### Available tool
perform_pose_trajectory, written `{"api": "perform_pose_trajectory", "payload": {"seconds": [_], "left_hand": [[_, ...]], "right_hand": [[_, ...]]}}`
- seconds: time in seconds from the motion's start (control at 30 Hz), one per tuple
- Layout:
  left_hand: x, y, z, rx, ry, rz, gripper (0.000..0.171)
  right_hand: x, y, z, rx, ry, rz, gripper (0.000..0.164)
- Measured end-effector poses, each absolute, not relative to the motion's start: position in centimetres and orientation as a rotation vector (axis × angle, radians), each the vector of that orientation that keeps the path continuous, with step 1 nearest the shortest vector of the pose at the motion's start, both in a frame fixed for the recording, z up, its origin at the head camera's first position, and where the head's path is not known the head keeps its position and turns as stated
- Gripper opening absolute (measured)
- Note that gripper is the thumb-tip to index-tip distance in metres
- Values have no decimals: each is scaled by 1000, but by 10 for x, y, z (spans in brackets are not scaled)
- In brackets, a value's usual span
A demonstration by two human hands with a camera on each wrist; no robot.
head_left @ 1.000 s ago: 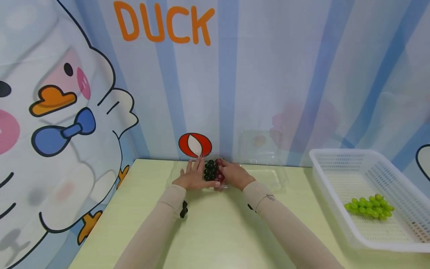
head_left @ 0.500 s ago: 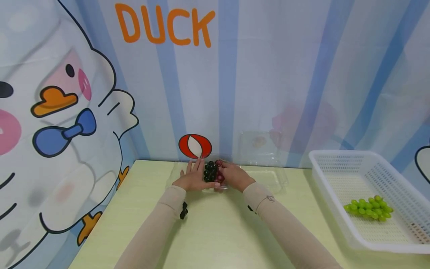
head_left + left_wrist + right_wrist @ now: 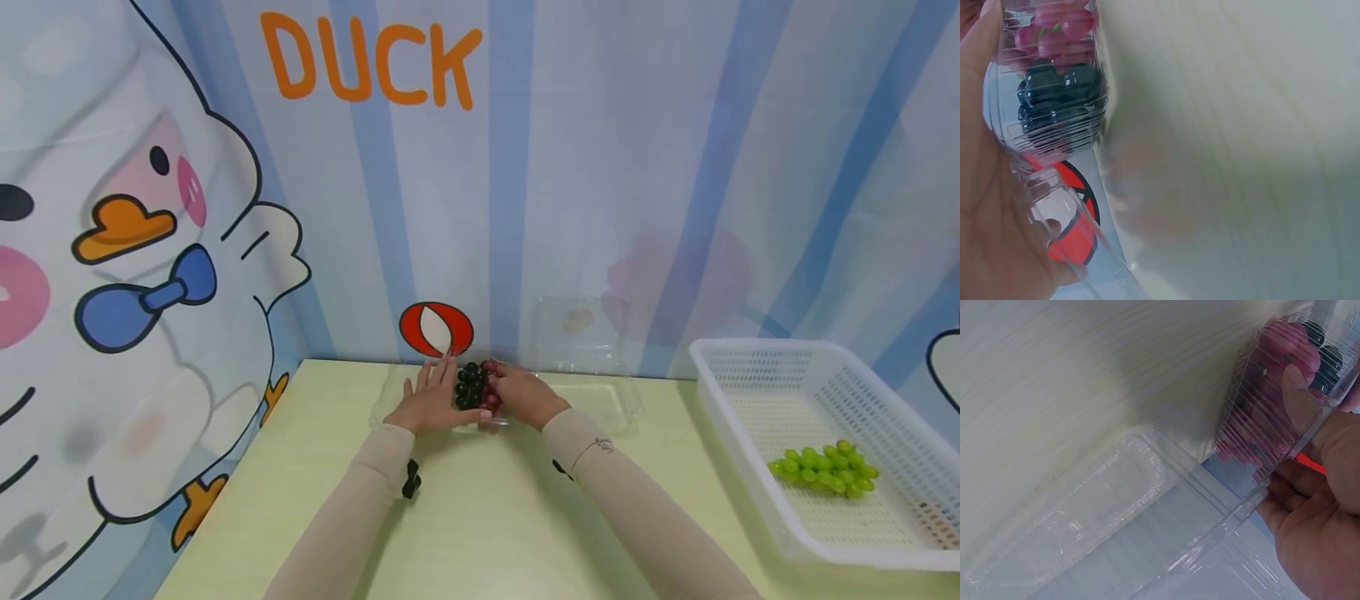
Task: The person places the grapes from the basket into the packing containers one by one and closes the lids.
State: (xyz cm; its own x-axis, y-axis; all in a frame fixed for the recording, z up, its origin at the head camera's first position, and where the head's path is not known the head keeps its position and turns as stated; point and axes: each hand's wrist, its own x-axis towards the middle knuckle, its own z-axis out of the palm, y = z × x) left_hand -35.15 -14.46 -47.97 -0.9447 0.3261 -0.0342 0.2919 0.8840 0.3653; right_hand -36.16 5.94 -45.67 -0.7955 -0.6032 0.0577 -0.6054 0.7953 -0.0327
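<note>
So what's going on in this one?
A person's left hand rests at a clear box holding dark grapes and red grapes. Their right hand is at the red ones, thumb against them. A second box stands open to the right; green grapes lie in a white basket.

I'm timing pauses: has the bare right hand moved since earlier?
No; the right hand shows no clear shift against the red-and-white printed oval.
</note>
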Motion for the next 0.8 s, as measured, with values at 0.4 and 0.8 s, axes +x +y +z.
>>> {"api": "perform_pose_trajectory", "payload": {"seconds": [0.4, 0.8], "left_hand": [[-347, -140, -488, 507, 3058, 592, 120], [-338, -136, -489, 494, 3154, 573, 115]], "right_hand": [[-363, 61, -461, 961, -2958, 147, 26], [-364, 60, -459, 959, -2958, 173, 27]]}}
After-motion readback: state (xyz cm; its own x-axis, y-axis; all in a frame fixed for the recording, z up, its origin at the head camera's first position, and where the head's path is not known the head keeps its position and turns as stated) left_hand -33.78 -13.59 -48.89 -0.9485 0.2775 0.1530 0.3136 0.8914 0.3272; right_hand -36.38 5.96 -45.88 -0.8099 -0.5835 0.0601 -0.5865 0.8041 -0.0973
